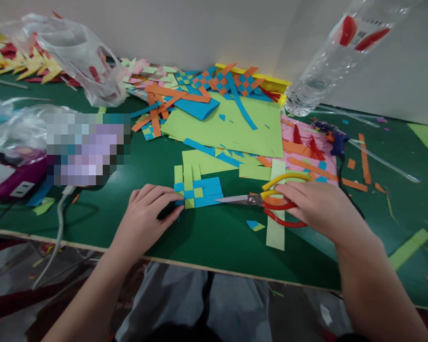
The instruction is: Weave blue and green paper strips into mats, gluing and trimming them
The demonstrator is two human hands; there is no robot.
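- Blue and green paper weave (189,194) lies near the worktop's (214,251) front edge, roughly midway between its ends.
- Left hand (150,213): thumb and forefinger close on the weave's left end. Too light a hold might let its loose strips slide apart.
- Right hand (306,204): fingers curled around the yellow and red handles of the scissors (254,199), blades apparently together, tip at the weave's right edge. A nudge leftward could snag or crease the blue strips (210,192).
- Pale green strip (275,237) passes beneath the scissors; a dragging wrist could sweep it, or the small scraps (252,224) beside it, over the front edge.
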